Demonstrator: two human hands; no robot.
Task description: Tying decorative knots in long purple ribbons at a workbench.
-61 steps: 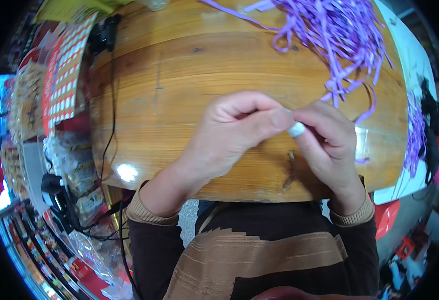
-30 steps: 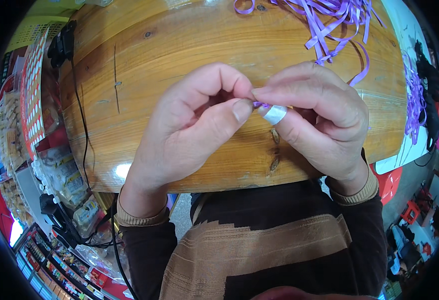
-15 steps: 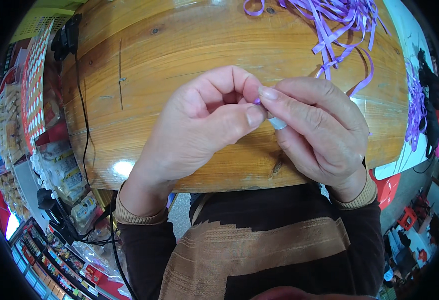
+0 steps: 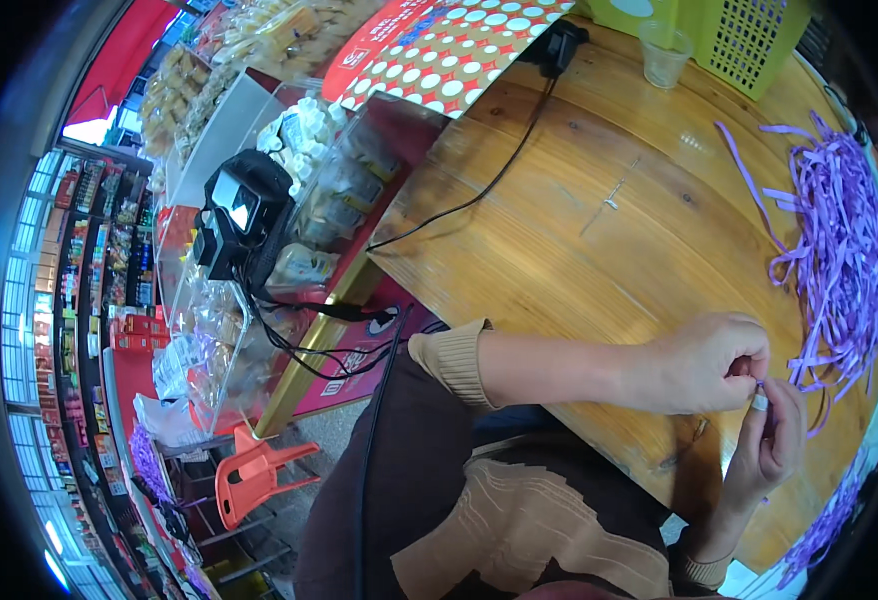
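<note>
My left hand [image 4: 704, 365] reaches across the wooden table's near right part, fingers curled in a pinch. Its fingertips meet those of my right hand [image 4: 774, 440], which is also closed. A tiny bit of purple ribbon [image 4: 759, 383] shows between them; the rest of it is hidden by the fingers. Something white, like a strip of tape [image 4: 760, 402], shows at a finger of my right hand. Just beyond the hands lies a large tangled heap of purple ribbons [image 4: 839, 240], with loose strands trailing toward them.
Left of the wooden table [image 4: 559, 270] stands a clear case with packaged goods [image 4: 334, 205] and a black device [image 4: 244, 215] with cables. A black cord [image 4: 479, 195] crosses the tabletop. At the far side are a plastic cup [image 4: 665, 55] and a yellow-green basket [image 4: 754, 45]. A red stool [image 4: 249, 475] stands lower left.
The view has swung left, so the table and both hands now appear farther right. My hands stay pinched together at the purple ribbon.
</note>
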